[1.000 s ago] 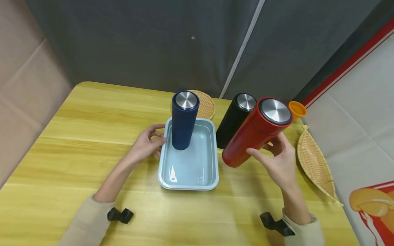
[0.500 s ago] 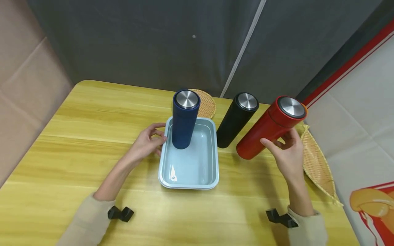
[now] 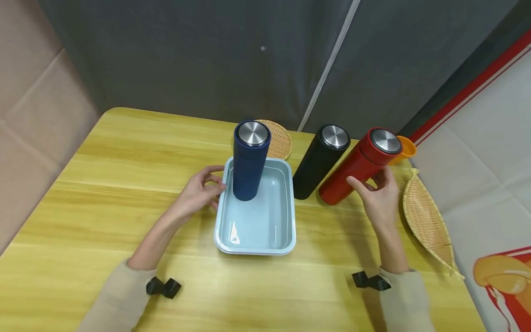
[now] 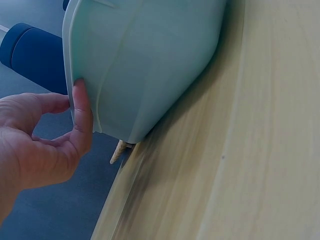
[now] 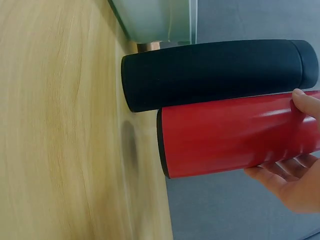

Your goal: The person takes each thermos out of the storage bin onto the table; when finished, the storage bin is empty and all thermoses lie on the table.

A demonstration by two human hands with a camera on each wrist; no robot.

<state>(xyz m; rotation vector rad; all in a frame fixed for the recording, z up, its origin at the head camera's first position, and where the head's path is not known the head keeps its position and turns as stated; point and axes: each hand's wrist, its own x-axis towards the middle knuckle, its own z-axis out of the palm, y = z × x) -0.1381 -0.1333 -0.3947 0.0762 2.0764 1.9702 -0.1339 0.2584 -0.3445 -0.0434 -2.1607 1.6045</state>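
My left hand [image 3: 202, 190] pinches the left rim of a light blue plastic tub [image 3: 256, 221], thumb on one side of the lip and fingers on the other in the left wrist view. Inside the tub, toward its back, stands a navy thermos flask [image 3: 249, 168] with a steel-topped lid. My right hand [image 3: 380, 198] grips a red thermos flask [image 3: 352, 173] round its upper body. In the right wrist view the red flask's dark base shows close over the table, right beside a black thermos flask [image 3: 317, 166] that stands to the right of the tub.
A round woven mat [image 3: 279, 140] lies behind the tub, partly hidden by the navy flask. An orange cup [image 3: 404, 148] stands behind the red flask. At the table's right edge lies a leaf-shaped woven basket [image 3: 427, 221]. A dark grey curtain [image 3: 199, 60] hangs behind the table [image 3: 124, 203].
My right hand has carried the red flask rightward and back, then a little left, lowering it beside the black flask. My left hand stays at the tub's rim.
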